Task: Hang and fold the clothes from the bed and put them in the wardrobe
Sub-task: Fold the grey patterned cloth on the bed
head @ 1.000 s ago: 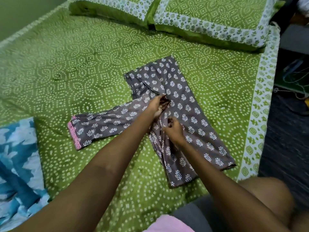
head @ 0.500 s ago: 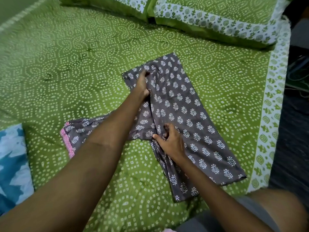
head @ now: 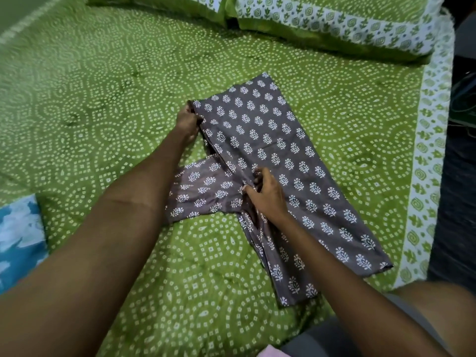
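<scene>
A grey garment with white leaf prints (head: 270,140) lies flat on the green patterned bed (head: 103,99), folded lengthwise, one sleeve sticking out to the left under my forearm. My left hand (head: 188,122) grips the garment's upper left corner at the fold. My right hand (head: 265,194) pinches a bunch of the fabric where the sleeve joins the body. The sleeve's far end is hidden behind my left arm.
Two green pillows (head: 334,24) with white borders lie at the head of the bed. A blue and white cloth (head: 18,235) lies at the left edge. The bed's right edge (head: 422,191) drops to a dark floor. My knee shows at lower right.
My left hand has slid from the garment's middle up to its top left corner. The right hand stays near the sleeve seam. The garment's body now lies flatter.
</scene>
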{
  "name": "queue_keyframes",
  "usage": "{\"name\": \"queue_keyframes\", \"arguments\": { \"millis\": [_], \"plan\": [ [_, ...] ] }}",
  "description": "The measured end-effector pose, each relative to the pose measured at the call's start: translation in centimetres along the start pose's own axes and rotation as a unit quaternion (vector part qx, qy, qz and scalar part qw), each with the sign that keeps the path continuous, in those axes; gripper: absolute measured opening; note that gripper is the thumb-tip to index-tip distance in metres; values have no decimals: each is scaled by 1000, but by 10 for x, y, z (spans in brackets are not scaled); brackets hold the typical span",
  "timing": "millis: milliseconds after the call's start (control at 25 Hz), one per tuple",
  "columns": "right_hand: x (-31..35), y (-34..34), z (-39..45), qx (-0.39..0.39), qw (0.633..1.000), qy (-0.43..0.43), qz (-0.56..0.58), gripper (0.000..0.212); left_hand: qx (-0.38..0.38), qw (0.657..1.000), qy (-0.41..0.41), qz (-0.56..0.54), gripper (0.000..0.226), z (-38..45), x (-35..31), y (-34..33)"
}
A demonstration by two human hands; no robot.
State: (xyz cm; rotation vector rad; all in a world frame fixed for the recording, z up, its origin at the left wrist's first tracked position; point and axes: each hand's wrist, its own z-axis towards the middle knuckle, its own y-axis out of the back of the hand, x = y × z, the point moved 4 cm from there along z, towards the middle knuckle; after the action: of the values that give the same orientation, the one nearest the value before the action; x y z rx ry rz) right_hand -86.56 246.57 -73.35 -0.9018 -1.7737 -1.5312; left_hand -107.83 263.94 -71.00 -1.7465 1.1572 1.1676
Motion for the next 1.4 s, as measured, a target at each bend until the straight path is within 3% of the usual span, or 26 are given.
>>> {"name": "queue_keyframes", "arguments": {
  "millis": [80, 200, 320, 400, 440, 520, 640, 800, 960, 1080, 1160, 1280, 1400],
  "plan": [
    [-1, 4, -9, -43, 998, -2, 38, 27, -5, 999, 16, 28, 65, -8, 1, 4],
    [1, 9, -34, -163, 976, 135, -52, 13, -44, 990, -20, 131, 51, -21, 7, 15],
    [7, -14, -61, -90, 933, 305, -167, 13, -26, 969, -52, 242, 27, -50, 26, 36],
    [10, -28, -73, -66, 898, 345, -264, 14, -19, 927, -85, 364, 26, -60, 37, 56],
    [12, -28, -75, -80, 896, 329, -286, 15, -9, 913, -97, 395, 24, -61, 38, 60],
    [13, -21, -83, -111, 921, 261, -268, 20, 22, 942, -41, 331, 21, -63, 37, 55],
    [-2, -9, -96, -97, 960, 131, -228, 27, 12, 968, 25, 251, 27, -61, 33, 35],
    [-20, 6, -104, -49, 970, 40, -235, 28, 12, 958, 2, 286, 15, -76, 38, 12],
    [-30, 20, -99, -93, 995, -47, -8, 10, -44, 920, -115, 371, 17, -88, 34, 4],
    [-33, 23, -102, -60, 997, -46, -3, 9, -47, 918, -146, 365, 24, -96, 28, -2],
    [-32, 16, -107, -7, 995, 1, -101, 21, -52, 913, -120, 386, 27, -97, 33, -1],
    [-33, 0, -115, 90, 962, 58, -253, 33, -68, 906, -106, 404, 30, -97, 35, 9],
    [-16, 1, -121, 96, 969, 99, -206, 28, -64, 894, -130, 425, 29, -96, 29, 33]
  ]
}}
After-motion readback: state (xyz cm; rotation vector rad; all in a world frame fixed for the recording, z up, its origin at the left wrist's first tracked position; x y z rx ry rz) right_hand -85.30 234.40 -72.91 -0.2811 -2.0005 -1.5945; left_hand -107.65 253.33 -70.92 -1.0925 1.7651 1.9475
